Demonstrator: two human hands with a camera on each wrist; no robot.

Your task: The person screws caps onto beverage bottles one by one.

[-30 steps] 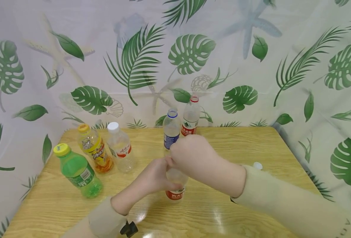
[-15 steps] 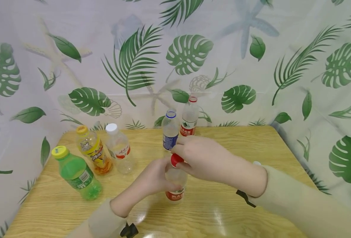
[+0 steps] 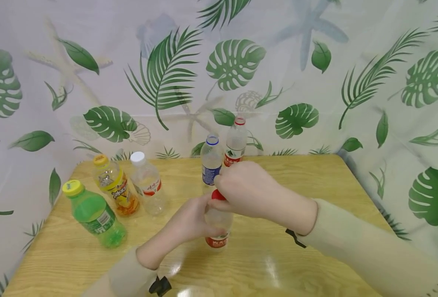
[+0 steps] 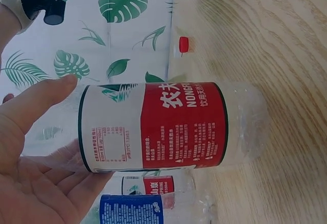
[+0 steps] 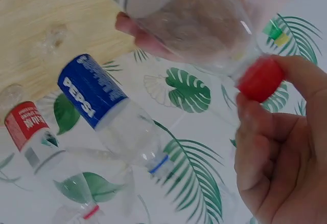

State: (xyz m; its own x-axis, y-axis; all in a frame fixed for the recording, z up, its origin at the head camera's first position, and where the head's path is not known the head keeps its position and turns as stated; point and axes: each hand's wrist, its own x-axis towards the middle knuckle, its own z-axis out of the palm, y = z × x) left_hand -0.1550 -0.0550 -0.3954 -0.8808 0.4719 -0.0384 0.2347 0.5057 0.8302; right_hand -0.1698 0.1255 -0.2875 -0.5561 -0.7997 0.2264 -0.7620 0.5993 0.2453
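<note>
My left hand [image 3: 191, 220] grips a clear water bottle [image 4: 184, 127] with a red and white label, upright on the table in the head view. At its mouth sits a red cap [image 5: 261, 79]. The right hand [image 3: 246, 190] pinches this cap between thumb and fingers. Just behind the held bottle stands an uncapped Pepsi bottle [image 3: 211, 167] with a blue neck ring. Farther back is another uncapped water bottle [image 3: 236, 142] with a red neck ring, its lower part hidden by the right hand.
To the left stand three capped bottles: a green one [image 3: 94, 214], an orange-and-yellow labelled one [image 3: 118, 187] and a clear one with a white cap [image 3: 147, 185]. In the left wrist view, a red cap [image 4: 184, 44] lies on the wooden table [image 3: 278, 264]. A leaf-patterned cloth [image 3: 300, 82] hangs behind.
My right hand opened over the red cap half a second ago, then turned and curled round it again. The left hand keeps its hold on the bottle. A white cap went behind the right sleeve.
</note>
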